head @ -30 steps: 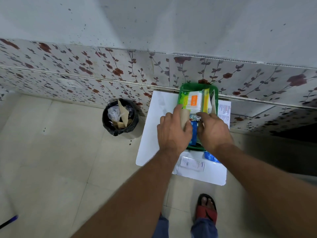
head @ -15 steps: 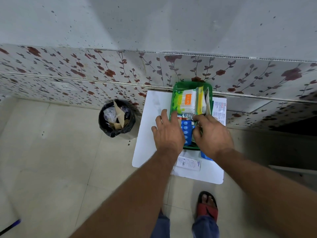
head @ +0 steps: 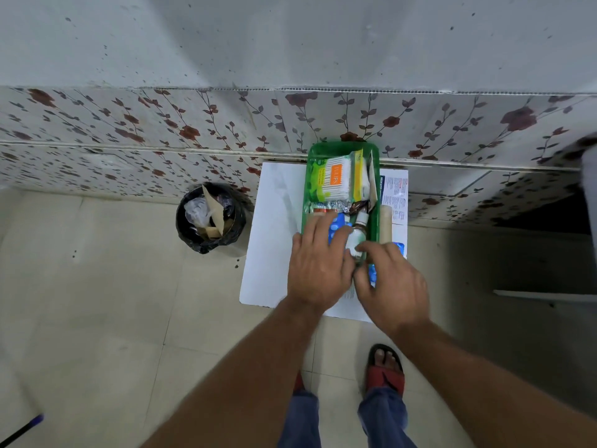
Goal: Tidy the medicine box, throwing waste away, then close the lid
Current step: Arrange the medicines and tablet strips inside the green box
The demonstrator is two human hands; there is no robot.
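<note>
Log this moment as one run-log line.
stage: sorting | left hand: flat on items in green box | right hand: fingers at small bottle | bin: holds waste | lid: not seen

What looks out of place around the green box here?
Several things lie outside the green plastic medicine box on the white board: a printed paper leaflet and a beige roll to its right. The black-lined waste bin is heaped, with cardboard sticking up.

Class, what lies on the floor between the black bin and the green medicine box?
Head view: the white board's bare left part separates the bin from the box.
</note>
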